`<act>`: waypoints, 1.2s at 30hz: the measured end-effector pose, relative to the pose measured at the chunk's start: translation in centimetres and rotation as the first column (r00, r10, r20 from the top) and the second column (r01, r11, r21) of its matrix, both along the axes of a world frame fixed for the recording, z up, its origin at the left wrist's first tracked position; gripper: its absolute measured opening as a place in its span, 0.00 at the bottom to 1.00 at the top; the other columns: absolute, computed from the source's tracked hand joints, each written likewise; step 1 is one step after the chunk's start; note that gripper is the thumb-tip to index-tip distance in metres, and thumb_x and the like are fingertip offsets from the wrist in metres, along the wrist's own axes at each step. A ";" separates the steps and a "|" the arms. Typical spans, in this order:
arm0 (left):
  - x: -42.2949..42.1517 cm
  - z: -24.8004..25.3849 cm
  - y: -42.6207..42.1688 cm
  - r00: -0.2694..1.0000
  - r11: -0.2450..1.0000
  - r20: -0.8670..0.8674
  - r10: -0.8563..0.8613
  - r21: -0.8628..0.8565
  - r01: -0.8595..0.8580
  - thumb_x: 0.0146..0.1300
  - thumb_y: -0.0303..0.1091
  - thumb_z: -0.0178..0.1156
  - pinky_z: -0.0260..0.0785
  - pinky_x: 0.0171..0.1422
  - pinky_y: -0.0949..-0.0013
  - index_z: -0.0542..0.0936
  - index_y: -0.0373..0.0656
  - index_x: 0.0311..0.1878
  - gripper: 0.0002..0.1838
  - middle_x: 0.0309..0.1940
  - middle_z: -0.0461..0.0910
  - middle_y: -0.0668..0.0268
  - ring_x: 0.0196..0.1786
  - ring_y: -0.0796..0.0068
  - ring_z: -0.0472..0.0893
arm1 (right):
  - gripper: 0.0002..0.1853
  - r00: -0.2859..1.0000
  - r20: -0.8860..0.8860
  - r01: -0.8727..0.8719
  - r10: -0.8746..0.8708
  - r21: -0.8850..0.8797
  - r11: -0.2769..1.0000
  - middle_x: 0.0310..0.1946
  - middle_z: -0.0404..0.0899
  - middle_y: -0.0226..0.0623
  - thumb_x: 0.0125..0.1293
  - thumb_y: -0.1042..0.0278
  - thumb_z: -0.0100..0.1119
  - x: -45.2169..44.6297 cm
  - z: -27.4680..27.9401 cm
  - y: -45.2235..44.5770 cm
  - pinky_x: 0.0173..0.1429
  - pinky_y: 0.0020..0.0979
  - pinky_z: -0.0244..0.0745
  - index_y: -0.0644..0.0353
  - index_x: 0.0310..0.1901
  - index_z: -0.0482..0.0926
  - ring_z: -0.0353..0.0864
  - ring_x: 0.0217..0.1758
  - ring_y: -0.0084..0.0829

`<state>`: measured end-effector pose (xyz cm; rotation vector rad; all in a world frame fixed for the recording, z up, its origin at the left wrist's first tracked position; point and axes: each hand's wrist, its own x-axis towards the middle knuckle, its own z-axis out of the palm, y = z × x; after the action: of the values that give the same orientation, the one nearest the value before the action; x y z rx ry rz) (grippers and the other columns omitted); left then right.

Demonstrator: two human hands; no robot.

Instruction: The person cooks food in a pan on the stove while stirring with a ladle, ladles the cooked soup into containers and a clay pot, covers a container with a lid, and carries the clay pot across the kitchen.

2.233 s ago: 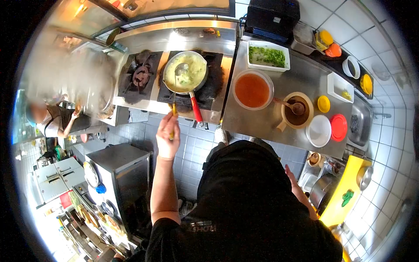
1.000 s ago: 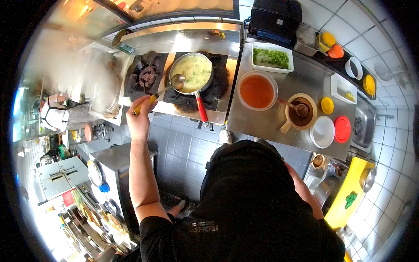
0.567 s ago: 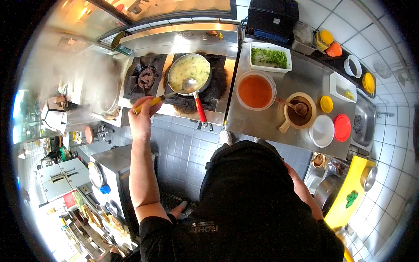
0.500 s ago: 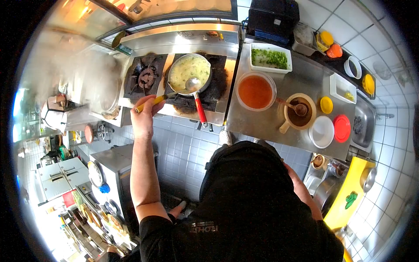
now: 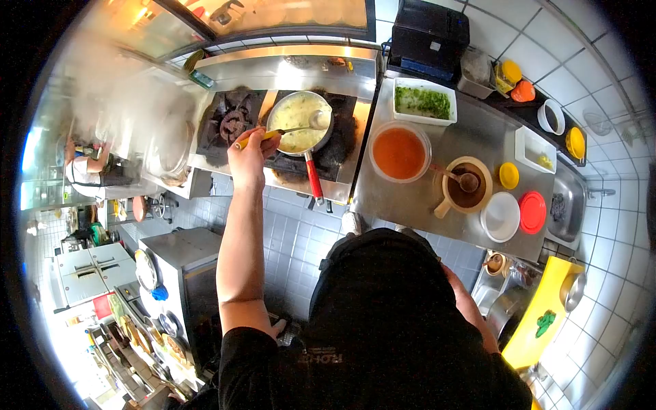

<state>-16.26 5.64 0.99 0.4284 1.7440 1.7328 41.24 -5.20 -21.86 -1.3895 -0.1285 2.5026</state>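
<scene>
Ladle handle [image 5: 272,134] yellow, pan handle [image 5: 313,179] red — mix [image 5: 292,116] pale yellow, green-flecked — sauce [image 5: 398,153] orange-red; lid [image 5: 532,212] red, board [image 5: 550,294] yellow.

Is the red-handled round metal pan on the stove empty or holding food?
Holding food, depth unclear: a pale yellow, green-flecked mixture spreads inside the pan.

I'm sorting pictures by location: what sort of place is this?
Probably a restaurant or other commercial kitchen: a red-handled pan sits on a heavy burner stove, a steel worktop holds open food containers, and another person is farther off.
</scene>
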 end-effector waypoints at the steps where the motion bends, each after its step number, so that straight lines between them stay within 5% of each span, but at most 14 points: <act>1: 0.0 -0.1 0.5 1.000 1.000 0.007 0.016 0.001 -0.016 0.70 0.25 0.55 0.85 0.48 0.63 0.77 0.22 0.49 0.12 0.40 0.83 0.45 0.40 0.57 0.88 | 0.23 1.000 0.001 -0.001 0.001 -0.002 1.000 0.64 0.76 0.32 0.78 0.64 0.47 0.0 0.1 0.1 0.71 0.33 0.67 0.62 0.70 0.70 0.75 0.63 0.29; 7: -1.0 -0.8 2.3 0.995 0.994 0.038 0.094 0.048 -0.096 0.70 0.26 0.56 0.86 0.46 0.62 0.76 0.25 0.47 0.11 0.39 0.83 0.46 0.38 0.57 0.88 | 0.22 0.994 0.098 -0.047 0.045 0.016 0.999 0.63 0.77 0.33 0.78 0.64 0.46 -2.4 4.8 1.1 0.71 0.33 0.66 0.61 0.70 0.70 0.75 0.63 0.29; 11: -2.5 -1.8 2.7 0.993 0.991 0.045 0.111 0.073 -0.114 0.69 0.26 0.56 0.86 0.46 0.61 0.76 0.25 0.46 0.10 0.39 0.83 0.47 0.38 0.57 0.88 | 0.22 0.998 -0.068 0.020 -0.017 0.041 0.999 0.63 0.77 0.34 0.78 0.65 0.46 1.9 -4.2 -1.0 0.72 0.34 0.66 0.62 0.70 0.70 0.76 0.63 0.30; 14: -3.3 -2.2 2.9 0.984 0.982 0.062 0.167 0.083 -0.172 0.69 0.26 0.56 0.86 0.45 0.61 0.76 0.26 0.45 0.09 0.39 0.83 0.48 0.38 0.57 0.88 | 0.19 0.996 0.087 0.025 -0.031 0.073 0.997 0.45 0.86 0.33 0.76 0.55 0.52 -1.3 1.7 0.1 0.52 0.29 0.77 0.60 0.54 0.83 0.82 0.45 0.28; 19: -4.7 -2.6 2.0 0.974 0.969 0.064 0.216 0.106 -0.222 0.69 0.27 0.56 0.86 0.46 0.61 0.76 0.27 0.44 0.09 0.38 0.84 0.48 0.39 0.58 0.88 | 0.20 0.982 0.187 0.024 -0.034 0.054 0.998 0.46 0.86 0.34 0.75 0.54 0.52 -3.4 5.8 0.9 0.53 0.31 0.78 0.60 0.55 0.83 0.83 0.45 0.30; 23: -6.4 -3.2 0.2 0.977 0.967 0.048 0.206 0.143 -0.211 0.70 0.28 0.55 0.85 0.46 0.61 0.76 0.27 0.45 0.10 0.39 0.84 0.47 0.39 0.57 0.88 | 0.20 0.991 0.105 0.085 -0.078 -0.063 0.994 0.46 0.87 0.35 0.75 0.54 0.52 -3.3 4.9 0.5 0.53 0.33 0.79 0.60 0.56 0.82 0.84 0.45 0.32; 26: -5.8 -2.0 -1.6 0.969 0.962 0.014 0.246 0.121 -0.246 0.71 0.28 0.55 0.84 0.48 0.61 0.76 0.26 0.47 0.12 0.39 0.84 0.46 0.40 0.57 0.88 | 0.22 0.992 0.113 0.073 -0.060 -0.115 0.991 0.60 0.80 0.33 0.80 0.60 0.44 -1.9 2.0 0.1 0.70 0.34 0.70 0.64 0.66 0.74 0.78 0.61 0.30; 29: -6.6 -2.4 -3.3 0.977 0.971 -0.015 0.213 0.116 -0.210 0.71 0.28 0.55 0.84 0.49 0.61 0.76 0.25 0.49 0.13 0.40 0.84 0.46 0.40 0.58 0.88 | 0.22 1.000 -0.010 -0.023 0.024 0.118 0.993 0.59 0.81 0.34 0.80 0.59 0.45 2.2 -7.5 -2.1 0.69 0.34 0.70 0.64 0.65 0.75 0.79 0.60 0.30; 32: -6.7 -2.3 -5.0 0.985 0.981 -0.045 0.169 0.109 -0.163 0.72 0.28 0.55 0.84 0.50 0.61 0.76 0.24 0.50 0.13 0.41 0.84 0.45 0.41 0.57 0.88 | 0.21 0.995 0.077 0.074 -0.064 -0.140 0.987 0.57 0.82 0.34 0.80 0.60 0.45 -1.2 -1.4 -1.1 0.68 0.33 0.71 0.63 0.64 0.76 0.80 0.58 0.31; 35: -5.8 -1.2 -5.8 0.988 0.984 -0.045 0.151 0.105 -0.145 0.72 0.29 0.56 0.84 0.52 0.61 0.76 0.24 0.51 0.14 0.42 0.84 0.45 0.43 0.56 0.88 | 0.19 0.996 0.086 0.027 -0.019 -0.095 0.995 0.42 0.87 0.37 0.74 0.53 0.53 -2.6 -0.6 -1.6 0.51 0.34 0.80 0.60 0.50 0.84 0.84 0.41 0.33; 36: -5.5 -0.9 -6.0 0.988 0.985 -0.045 0.146 0.103 -0.141 0.72 0.29 0.56 0.84 0.52 0.60 0.76 0.24 0.51 0.14 0.42 0.84 0.45 0.43 0.56 0.88 | 0.19 0.996 0.089 0.024 -0.015 -0.106 0.994 0.45 0.86 0.37 0.75 0.56 0.51 -2.6 -1.0 -1.9 0.55 0.34 0.78 0.61 0.54 0.82 0.83 0.46 0.33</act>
<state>-21.81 -0.36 0.11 0.4025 1.7684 1.9320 38.60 -7.08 -22.86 -1.5355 0.0016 2.4654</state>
